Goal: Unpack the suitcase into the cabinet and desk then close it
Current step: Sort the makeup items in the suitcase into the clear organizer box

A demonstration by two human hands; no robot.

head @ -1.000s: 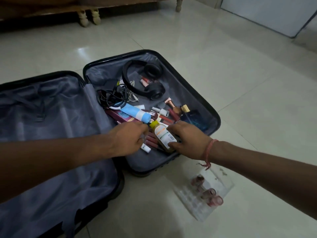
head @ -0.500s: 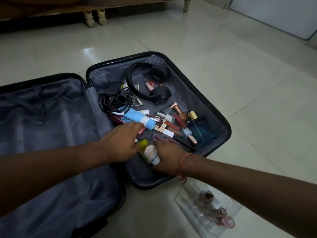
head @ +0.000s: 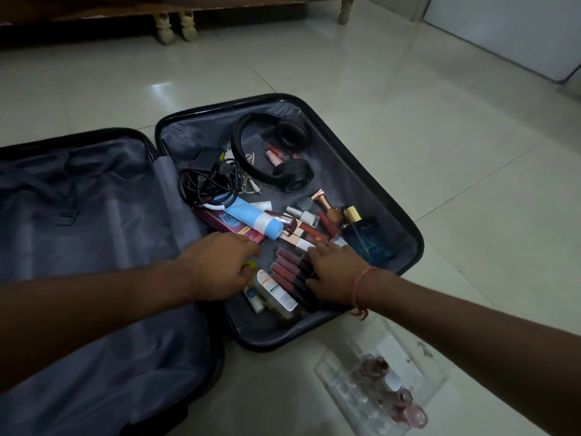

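Observation:
The black suitcase (head: 415,243) lies open on the tiled floor, and its left half (head: 94,215) shows only grey lining. The right half holds black headphones (head: 240,146), tangled cables (head: 207,184), a blue tube (head: 251,218), a blue perfume bottle (head: 367,239) and several cosmetics. My left hand (head: 220,267) curls over the yellow cap of a white-labelled bottle (head: 278,292) and pinches it. My right hand (head: 333,273) lies flat, fingers spread, on a row of dark red lip tubes (head: 284,265).
A clear plastic organiser tray (head: 352,385) with a few pink items stands on the floor near the suitcase's front corner. Wooden furniture legs (head: 163,29) are at the back, and a white panel (head: 518,33) is at the far right.
My right hand let go of the white-labelled bottle and moved right onto the lip tubes. My left hand moved onto the bottle's yellow cap. The camera view shifted slightly.

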